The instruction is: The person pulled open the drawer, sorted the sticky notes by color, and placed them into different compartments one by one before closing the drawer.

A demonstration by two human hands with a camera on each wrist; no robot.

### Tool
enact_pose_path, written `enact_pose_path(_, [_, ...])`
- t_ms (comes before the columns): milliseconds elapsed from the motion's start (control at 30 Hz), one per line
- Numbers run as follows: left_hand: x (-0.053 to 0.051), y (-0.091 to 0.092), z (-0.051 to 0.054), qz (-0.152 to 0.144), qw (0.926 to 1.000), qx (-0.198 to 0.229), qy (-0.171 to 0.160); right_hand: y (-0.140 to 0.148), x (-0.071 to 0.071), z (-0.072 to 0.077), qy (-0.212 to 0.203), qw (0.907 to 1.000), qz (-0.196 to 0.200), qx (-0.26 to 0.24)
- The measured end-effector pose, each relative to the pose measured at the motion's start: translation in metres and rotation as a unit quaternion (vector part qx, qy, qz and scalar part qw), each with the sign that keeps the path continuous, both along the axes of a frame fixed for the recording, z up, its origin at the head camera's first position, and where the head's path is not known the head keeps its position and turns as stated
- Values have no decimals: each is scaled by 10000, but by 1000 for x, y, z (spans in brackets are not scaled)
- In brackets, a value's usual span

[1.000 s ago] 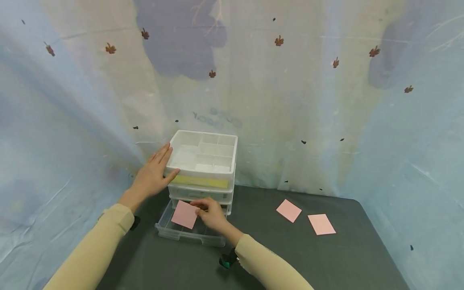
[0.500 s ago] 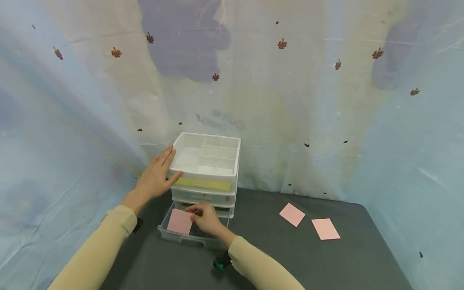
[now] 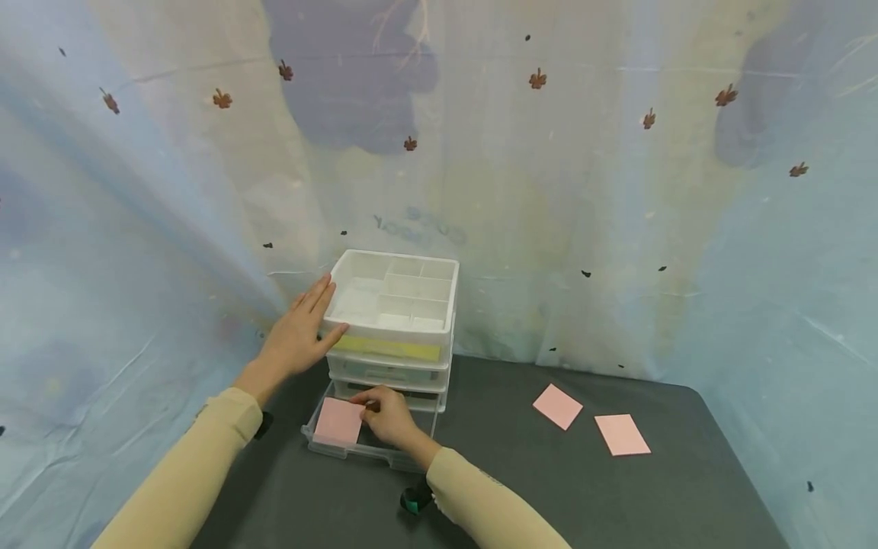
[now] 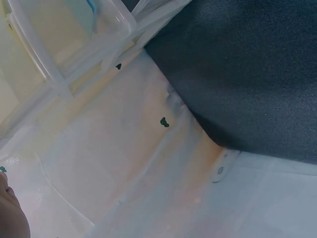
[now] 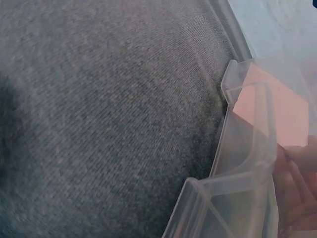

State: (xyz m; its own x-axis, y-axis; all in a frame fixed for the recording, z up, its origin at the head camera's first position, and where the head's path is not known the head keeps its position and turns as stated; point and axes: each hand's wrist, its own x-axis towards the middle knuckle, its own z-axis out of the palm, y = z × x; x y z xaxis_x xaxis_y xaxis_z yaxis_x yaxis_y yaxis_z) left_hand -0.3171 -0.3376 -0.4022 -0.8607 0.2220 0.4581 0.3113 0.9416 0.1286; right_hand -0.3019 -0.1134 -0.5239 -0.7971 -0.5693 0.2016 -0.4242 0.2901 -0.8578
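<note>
A white plastic drawer unit (image 3: 391, 332) stands at the back of the dark table, with its clear bottom drawer (image 3: 369, 453) pulled out. My left hand (image 3: 293, 339) rests against the unit's upper left side, fingers straight. With thumb and fingers, my right hand (image 3: 389, 416) pinches the right edge of a pink sticky note pad (image 3: 338, 421), which lies low inside the left part of that drawer. In the right wrist view the pink pad (image 5: 277, 109) shows through the clear drawer wall. Only a bit of the left hand (image 4: 11, 213) appears in the left wrist view.
Two more pink sticky note pads, a nearer one (image 3: 622, 435) and a farther one (image 3: 558, 406), lie on the dark table (image 3: 521, 488) at the right. The unit's top tray (image 3: 353, 299) has several compartments. A patterned curtain (image 3: 521, 229) hangs behind.
My right hand has lowered the pink pad toward the left of the open drawer, where it now lies flatter. The left hand stays on the unit. The head view has shifted slightly.
</note>
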Motion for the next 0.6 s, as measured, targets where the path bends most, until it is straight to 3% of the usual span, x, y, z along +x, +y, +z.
enact_pose_path(267, [-2, -1, -1, -52, 10000, 39, 12, 0, -3, -5, 348, 9988, -97, 324])
enact_pose_path(600, [-3, -2, -3, -24, 10000, -16, 15, 2, -4, -10, 436, 9940, -73, 1002])
